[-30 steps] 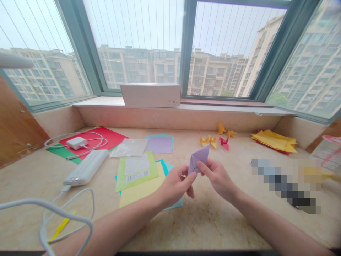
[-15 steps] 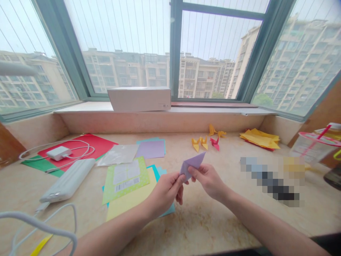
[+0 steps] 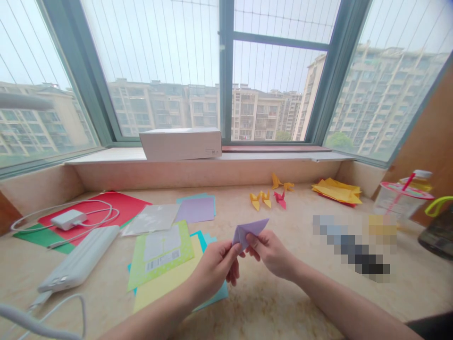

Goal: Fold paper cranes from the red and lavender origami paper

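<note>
A folded piece of purple origami paper (image 3: 247,232) is held up above the counter, a pointed flap reaching to the right. My left hand (image 3: 226,259) pinches its lower left corner between thumb and fingers. On the right side, my right hand (image 3: 267,249) grips the same paper, thumb pressed on its front. The fingers behind the paper are partly hidden. Beyond the hands stand small folded paper cranes, yellow ones (image 3: 266,200) and a red one (image 3: 280,199). To the left lie loose yellow sheets (image 3: 170,283) under a green printed packet (image 3: 163,255).
A white power bank (image 3: 79,259) with cables lies left, near red paper (image 3: 130,208) and a white charger (image 3: 68,219). Purple sheets (image 3: 196,209) lie at the back. On the right are yellow papers (image 3: 338,190), a plastic cup (image 3: 398,200) and a dark bottle (image 3: 439,233). A white box (image 3: 182,145) rests on the sill.
The camera view has tilted up and shifted slightly right, so the scene sits lower and further left. Both hands keep hold of the purple paper, whose flap looks a little more spread.
</note>
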Action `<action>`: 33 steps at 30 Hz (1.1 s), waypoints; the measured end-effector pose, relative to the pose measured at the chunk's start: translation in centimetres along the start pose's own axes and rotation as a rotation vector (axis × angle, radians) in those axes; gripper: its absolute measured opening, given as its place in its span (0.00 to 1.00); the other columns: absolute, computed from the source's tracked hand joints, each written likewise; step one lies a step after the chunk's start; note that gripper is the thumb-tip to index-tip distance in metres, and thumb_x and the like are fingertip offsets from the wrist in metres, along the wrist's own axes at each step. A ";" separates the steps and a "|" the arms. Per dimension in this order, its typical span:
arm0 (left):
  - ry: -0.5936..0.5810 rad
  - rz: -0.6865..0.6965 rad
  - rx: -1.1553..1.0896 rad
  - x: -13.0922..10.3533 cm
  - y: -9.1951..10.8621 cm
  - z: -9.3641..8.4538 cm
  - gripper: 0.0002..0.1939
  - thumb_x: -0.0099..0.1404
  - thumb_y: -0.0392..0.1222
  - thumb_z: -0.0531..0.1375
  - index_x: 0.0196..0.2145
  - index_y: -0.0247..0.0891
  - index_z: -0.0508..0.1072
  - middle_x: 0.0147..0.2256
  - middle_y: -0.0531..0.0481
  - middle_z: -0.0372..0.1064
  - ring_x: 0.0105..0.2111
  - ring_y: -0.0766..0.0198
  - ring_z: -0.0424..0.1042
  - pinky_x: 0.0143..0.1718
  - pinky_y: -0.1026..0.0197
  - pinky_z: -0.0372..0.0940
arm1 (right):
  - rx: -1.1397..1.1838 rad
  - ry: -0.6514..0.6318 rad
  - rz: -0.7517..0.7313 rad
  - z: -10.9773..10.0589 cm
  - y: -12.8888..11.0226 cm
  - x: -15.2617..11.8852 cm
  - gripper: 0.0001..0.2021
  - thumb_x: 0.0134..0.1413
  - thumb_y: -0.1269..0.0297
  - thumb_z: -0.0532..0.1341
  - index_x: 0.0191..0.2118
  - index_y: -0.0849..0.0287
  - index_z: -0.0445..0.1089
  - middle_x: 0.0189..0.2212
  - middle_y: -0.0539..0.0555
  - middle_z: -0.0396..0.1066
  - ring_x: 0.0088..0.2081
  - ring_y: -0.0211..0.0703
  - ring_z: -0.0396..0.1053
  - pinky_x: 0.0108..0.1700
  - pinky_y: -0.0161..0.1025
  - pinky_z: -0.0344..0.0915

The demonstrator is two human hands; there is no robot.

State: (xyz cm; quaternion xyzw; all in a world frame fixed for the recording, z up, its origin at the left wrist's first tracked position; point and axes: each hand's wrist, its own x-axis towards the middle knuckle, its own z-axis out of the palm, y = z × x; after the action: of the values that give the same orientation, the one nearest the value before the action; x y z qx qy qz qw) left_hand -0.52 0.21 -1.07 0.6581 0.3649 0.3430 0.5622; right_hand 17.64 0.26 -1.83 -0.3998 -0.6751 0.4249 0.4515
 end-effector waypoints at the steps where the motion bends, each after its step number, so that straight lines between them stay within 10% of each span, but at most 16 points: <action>1: 0.001 0.007 0.000 0.0 0.1 0.0 0.25 0.66 0.63 0.56 0.31 0.35 0.70 0.15 0.56 0.64 0.13 0.68 0.64 0.16 0.68 0.58 | 0.011 0.014 0.014 0.1 0.0 0.0 0.32 0.61 0.36 0.52 0.24 0.61 0.70 0.17 0.49 0.61 0.19 0.34 0.56 0.22 0.34 0.52; 12: 0.096 -0.008 -0.048 0.7 0.3 -1.3 0.22 0.65 0.60 0.58 0.41 0.36 0.67 0.16 0.59 0.65 0.12 0.69 0.65 0.14 0.70 0.54 | -0.415 0.346 -0.191 -1.4 -0.2 0.2 0.19 0.55 0.46 0.65 0.30 0.57 0.64 0.25 0.48 0.64 0.27 0.39 0.61 0.31 0.37 0.60; 33: 0.060 0.154 0.220 0.6 -0.6 -1.3 0.20 0.70 0.55 0.54 0.44 0.35 0.71 0.32 0.45 0.75 0.20 0.65 0.74 0.20 0.66 0.65 | -0.307 0.335 -0.270 -1.1 -0.7 -0.2 0.09 0.65 0.64 0.58 0.43 0.54 0.76 0.38 0.53 0.78 0.35 0.41 0.71 0.38 0.38 0.68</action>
State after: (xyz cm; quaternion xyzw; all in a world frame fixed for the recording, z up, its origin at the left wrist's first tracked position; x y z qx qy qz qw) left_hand -1.44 1.45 -1.49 0.7314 0.3654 0.3624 0.4474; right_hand 18.64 0.06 -0.99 -0.4346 -0.6948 0.1811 0.5436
